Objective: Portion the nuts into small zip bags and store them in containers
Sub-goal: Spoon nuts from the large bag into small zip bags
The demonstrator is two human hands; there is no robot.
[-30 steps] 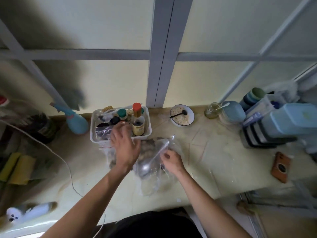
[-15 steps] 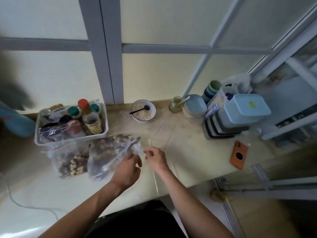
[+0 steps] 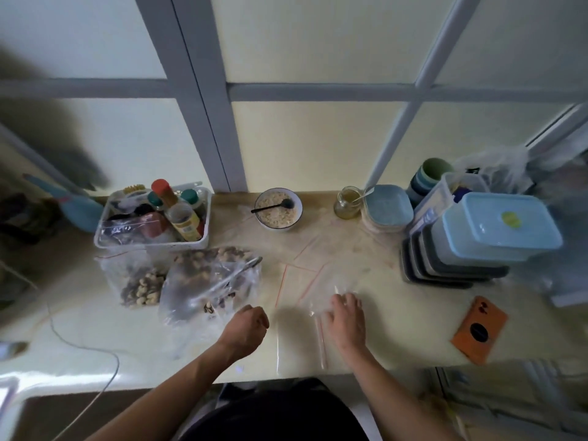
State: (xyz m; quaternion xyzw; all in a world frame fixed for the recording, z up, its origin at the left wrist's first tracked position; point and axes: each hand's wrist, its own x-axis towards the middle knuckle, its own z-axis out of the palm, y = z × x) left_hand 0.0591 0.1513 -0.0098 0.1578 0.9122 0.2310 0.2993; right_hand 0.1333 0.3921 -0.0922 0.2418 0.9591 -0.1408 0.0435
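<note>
resting flat on the pale table (image 3: 397, 319), the right hand (image 3: 345, 316) lies with its fingers spread and straight over a clear small zip bag (image 3: 318, 291) with a red seal line; it presses on the bag and grips nothing. more empty zip bags with red lines lie just beyond it toward the middle of the table. the left hand (image 3: 246, 326) hangs over the table edge with its fingers loosely curled; whether it pinches anything cannot be told, though it sits just beside the lower corner of the big bag of nuts (image 3: 206, 281). that big clear bag lies open and crumpled left of centre, with mixed nuts inside and a metal spoon (image 3: 245, 268) poking out of its mouth. a second bag of nuts (image 3: 136, 284) lies touching it on the left. behind both stands a white tray (image 3: 152, 245) crowded with bottles and jars. a bowl of oats (image 3: 278, 209) with a black spoon sits near the wall, and beside it a small glass jar (image 3: 346, 203). at the right, a stack of containers (image 3: 477, 240) with a light blue lid on top stands near the wall, with a round blue lid (image 3: 388, 205) to its left. an orange phone (image 3: 480, 329) lies near the right front corner of the table.
</note>
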